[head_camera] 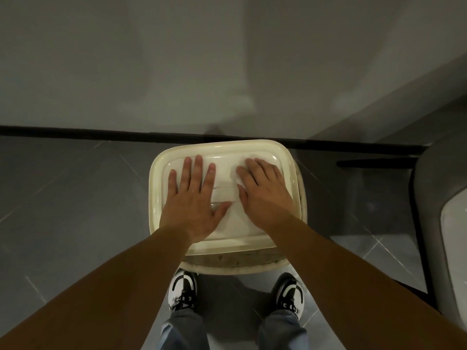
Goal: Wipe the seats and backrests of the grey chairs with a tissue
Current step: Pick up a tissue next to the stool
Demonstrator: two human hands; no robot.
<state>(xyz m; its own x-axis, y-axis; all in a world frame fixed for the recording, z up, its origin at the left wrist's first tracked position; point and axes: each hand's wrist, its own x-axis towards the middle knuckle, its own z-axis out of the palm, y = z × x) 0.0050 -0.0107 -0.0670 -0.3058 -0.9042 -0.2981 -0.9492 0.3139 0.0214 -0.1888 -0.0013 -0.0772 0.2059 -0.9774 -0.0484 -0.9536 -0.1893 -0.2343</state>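
Lying under right hand [262, 190]: tissue [246, 161]

Hands [227, 195] on bin lid [225, 152]; chair [434, 198] right of bin.

The single head view looks steeply down from above, close over a cream lidded bin [161, 173] at frame centre; the wall [227, 59] lies toward 12 o'clock, the person's shoes [183, 289] toward 6.
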